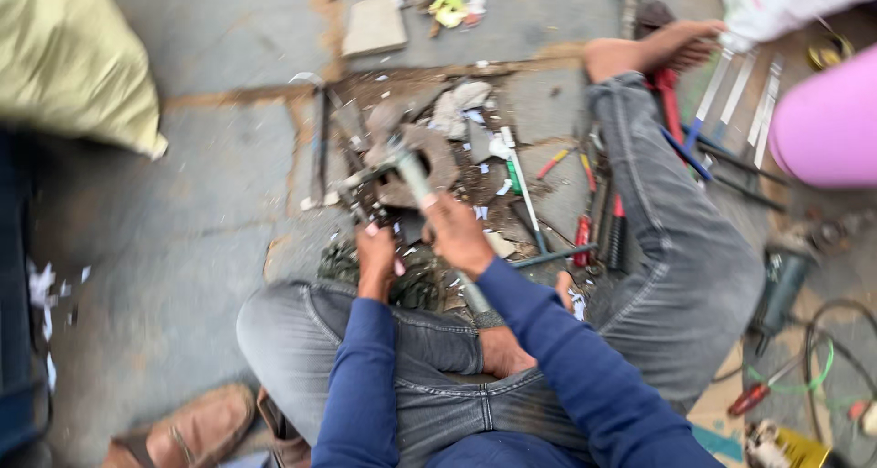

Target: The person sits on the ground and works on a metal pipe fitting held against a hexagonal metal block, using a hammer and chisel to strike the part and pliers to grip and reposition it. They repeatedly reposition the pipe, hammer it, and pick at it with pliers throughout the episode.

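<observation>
I sit on the ground in grey jeans and blue sleeves. My right hand (pixel 457 232) grips a long grey metal tool handle (pixel 416 178) that runs from my lap up to a small metal part (pixel 365 180) on a flat worn block (pixel 429 157). My left hand (pixel 376 256) is closed low beside that part, on or against something I cannot make out. The picture is blurred by motion.
Several hand tools with red and blue handles (pixel 594 221) lie to the right of my knee (pixel 676 240). An angle grinder (pixel 781 290) and cables (pixel 831 358) lie at right. A yellow-green sack (pixel 73 57) sits far left, a brown shoe (pixel 196 427) at bottom left, a pink shape (pixel 827 126) at right.
</observation>
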